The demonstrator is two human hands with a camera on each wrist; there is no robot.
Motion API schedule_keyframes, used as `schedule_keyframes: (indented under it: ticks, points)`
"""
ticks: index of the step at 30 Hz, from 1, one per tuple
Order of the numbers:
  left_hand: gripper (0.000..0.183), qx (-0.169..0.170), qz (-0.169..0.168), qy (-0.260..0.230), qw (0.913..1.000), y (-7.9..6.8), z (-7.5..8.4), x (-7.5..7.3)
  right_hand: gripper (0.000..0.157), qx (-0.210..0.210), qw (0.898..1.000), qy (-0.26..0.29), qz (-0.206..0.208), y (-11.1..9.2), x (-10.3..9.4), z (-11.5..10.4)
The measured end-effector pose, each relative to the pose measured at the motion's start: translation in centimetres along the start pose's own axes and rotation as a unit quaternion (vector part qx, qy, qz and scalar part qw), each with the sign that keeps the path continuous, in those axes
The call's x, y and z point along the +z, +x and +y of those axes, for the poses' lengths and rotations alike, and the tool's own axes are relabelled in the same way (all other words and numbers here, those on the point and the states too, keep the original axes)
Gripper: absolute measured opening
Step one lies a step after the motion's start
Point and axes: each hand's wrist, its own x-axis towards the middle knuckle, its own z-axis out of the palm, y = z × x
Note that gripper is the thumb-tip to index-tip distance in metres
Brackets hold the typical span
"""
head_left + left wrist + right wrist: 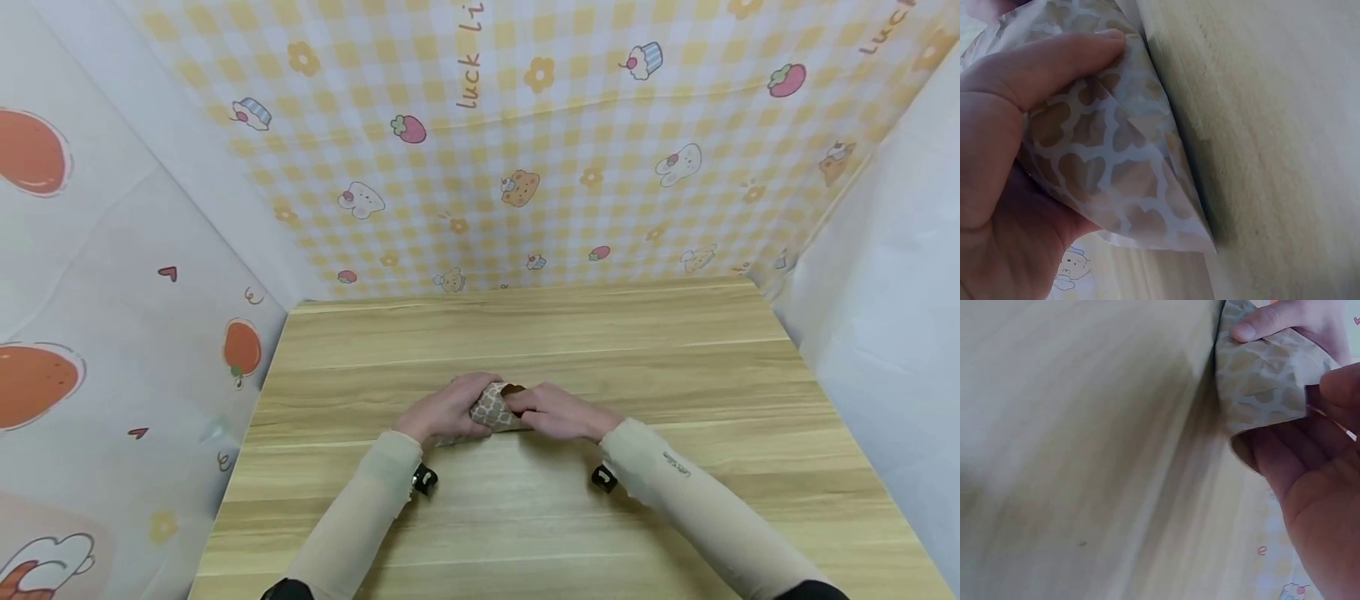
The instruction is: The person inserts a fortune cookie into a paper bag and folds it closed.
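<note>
A small paper bag point(491, 408), brown with a white net-like pattern, lies low over the wooden table with its mouth facing right. My left hand point(453, 407) grips it around the body, the thumb point(1079, 59) laid across the upper side. Past the palm, the bag's flat pointed end point(1166, 225) sticks out. My right hand point(558, 411) has its fingers inside the mouth, where the paper hides their tips. At the rim point(1269, 427) the right thumb point(1342, 386) stays outside. What those fingers touch within, I cannot tell.
The wood-grain table point(585, 533) runs back to a yellow checked cloth point(480, 208) at the rear. Printed white sheeting point(150, 333) closes the left side, and plain white sheeting point(885, 275) the right.
</note>
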Motion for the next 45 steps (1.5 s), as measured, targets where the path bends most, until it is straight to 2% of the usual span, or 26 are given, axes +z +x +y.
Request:
schedule_keyframes:
  ticks: [4, 6, 18, 25, 31, 36, 40, 45]
  points:
    - [0.083, -0.002, -0.003, -0.014, 0.9999, 0.2, -0.2, -0.1, 0.052, -0.014, 1.0, 0.004, -0.008, -0.8, 0.1, 0.4]
    - [0.083, 0.0, -0.005, -0.014, 0.9999, 0.3, -0.1, -0.2, 0.055, -0.021, 1.0, 0.005, -0.006, -1.0, 0.2, 0.6]
    - [0.084, -0.016, -0.006, 0.005, 0.9999, 0.6, 0.4, -0.1, 0.046, -0.021, 1.0, -0.002, 0.002, -0.9, 0.5, 0.3]
    - [0.078, -0.007, 0.003, 0.011, 0.9999, 0.5, 0.5, 0.0, 0.041, -0.005, 1.0, 0.004, 0.011, -0.2, 0.8, -0.1]
    - [0.075, -0.01, 0.003, 0.009, 0.9999, 0.4, 0.6, 0.0, 0.04, -0.004, 1.0, 0.02, 0.02, 0.2, 0.9, -0.3]
    - [0.078, -0.013, 0.003, 0.004, 0.9999, 0.3, 0.5, 0.0, 0.04, -0.003, 0.999, 0.051, 0.01, 0.7, 0.9, -0.5]
    - [0.081, -0.015, 0.004, -0.003, 0.9999, 0.4, 0.5, 0.2, 0.039, 0.013, 0.998, 0.066, 0.005, 0.5, 0.9, -0.4]
    - [0.086, -0.025, 0.004, 0.0, 0.9997, 0.4, 0.4, 0.2, 0.038, 0.009, 0.998, 0.065, 0.007, 0.2, 0.9, -0.3]
